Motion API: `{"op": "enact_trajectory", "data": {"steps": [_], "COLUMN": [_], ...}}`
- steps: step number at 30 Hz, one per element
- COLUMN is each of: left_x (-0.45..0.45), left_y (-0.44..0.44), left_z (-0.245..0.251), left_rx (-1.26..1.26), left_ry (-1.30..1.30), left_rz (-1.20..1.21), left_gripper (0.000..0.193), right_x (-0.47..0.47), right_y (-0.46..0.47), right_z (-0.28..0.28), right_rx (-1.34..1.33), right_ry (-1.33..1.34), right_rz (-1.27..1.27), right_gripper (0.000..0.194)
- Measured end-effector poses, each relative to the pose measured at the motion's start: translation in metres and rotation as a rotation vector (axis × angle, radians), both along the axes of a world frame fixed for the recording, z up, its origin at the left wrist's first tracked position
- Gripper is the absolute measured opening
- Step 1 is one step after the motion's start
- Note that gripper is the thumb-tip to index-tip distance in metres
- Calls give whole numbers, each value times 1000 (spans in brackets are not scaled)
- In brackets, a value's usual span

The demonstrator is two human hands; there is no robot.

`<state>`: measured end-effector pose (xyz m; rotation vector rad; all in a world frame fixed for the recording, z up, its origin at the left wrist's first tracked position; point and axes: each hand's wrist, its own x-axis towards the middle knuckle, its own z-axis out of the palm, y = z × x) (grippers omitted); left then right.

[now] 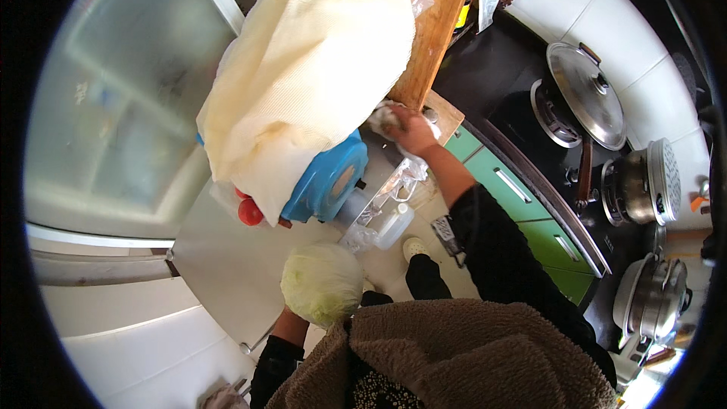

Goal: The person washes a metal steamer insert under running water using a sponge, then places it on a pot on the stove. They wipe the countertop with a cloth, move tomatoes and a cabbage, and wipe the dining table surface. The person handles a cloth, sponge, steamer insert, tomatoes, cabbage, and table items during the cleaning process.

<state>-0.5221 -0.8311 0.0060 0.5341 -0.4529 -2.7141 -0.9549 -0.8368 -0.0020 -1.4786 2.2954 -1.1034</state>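
A pale green head of cabbage point(322, 284) is held up in front of my body. My left hand point(292, 325) supports it from below, its fingers hidden and only the wrist showing. Stretched forward, my right hand point(413, 132) grips a crumpled white cloth point(381, 118) against the low surface beside the wooden board point(434, 23). To the left of that hand, a large cream cloth point(318, 57) drapes over a bulky load. A blue plastic container point(329, 179) sticks out from under its near edge. Red tomatoes point(250, 212) show next to the container, partly covered.
On the black stove counter point(483, 62) at right are a lidded wok point(588, 96) and a steel pot point(636, 187). Green drawers point(500, 182) run below it. A plastic jug point(395, 226) and clear bags stand near my feet. A frosted glass door point(136, 96) is at left.
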Motion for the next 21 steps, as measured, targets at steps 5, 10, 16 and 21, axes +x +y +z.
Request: {"op": "enact_trajectory", "data": {"steps": [5,10,16,21], "left_x": [-53,-112,-200,-256], "left_y": [17,27,26,14], "left_z": [-2,1,-2,-16], "left_rx": [15,19,-100,-28], "left_ry": [-11,36,119,17], "left_rz": [-33,-66,-68,10], "left_gripper": [88,90,95,94], "right_x": [53,68,-15,-40], "right_y": [15,86,171,193], "right_z": [-48,-44,-9,26], "right_rx": [261,228,364,-69], "right_ry": [337,89,-680,-1209], "right_rz": [99,530,290,354], "right_gripper": [54,30,47,65]}}
